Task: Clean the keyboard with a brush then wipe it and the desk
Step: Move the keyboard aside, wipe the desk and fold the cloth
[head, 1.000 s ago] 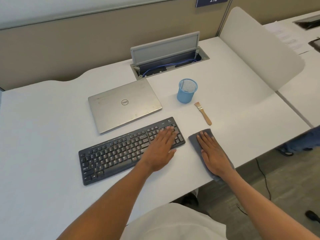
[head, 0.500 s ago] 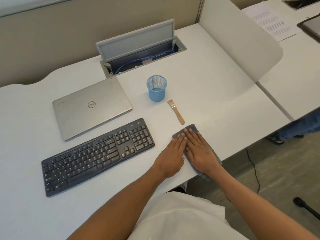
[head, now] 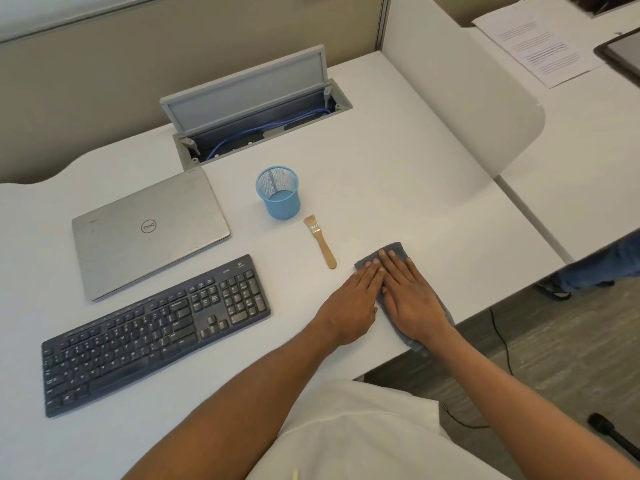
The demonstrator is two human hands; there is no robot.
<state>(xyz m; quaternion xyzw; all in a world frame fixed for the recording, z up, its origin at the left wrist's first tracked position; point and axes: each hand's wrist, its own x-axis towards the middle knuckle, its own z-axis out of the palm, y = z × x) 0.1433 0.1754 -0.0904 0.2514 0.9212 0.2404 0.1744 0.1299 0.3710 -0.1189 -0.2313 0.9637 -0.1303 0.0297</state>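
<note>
I see the black keyboard left on the bench, long axis rising rightward; the wooden brush points bristles away. My left hand, fingertips on the grey cloth, and right hand atop it lie flat, fingers straight.

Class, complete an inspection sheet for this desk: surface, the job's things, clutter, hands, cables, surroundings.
Surface: white desk, no spills seen.
Job's things: keyboard left of the hands; brush lying loose; grey cloth at the front edge.
Clutter: closed laptop; blue mesh cup.
Hands: left hand flat, fingertips on the cloth; right hand flat on the cloth.
Cables: blue cables in the open hatch; black cable on the floor.
Surroundings: divider panel; papers on the neighbouring desk; someone's leg at right.
</note>
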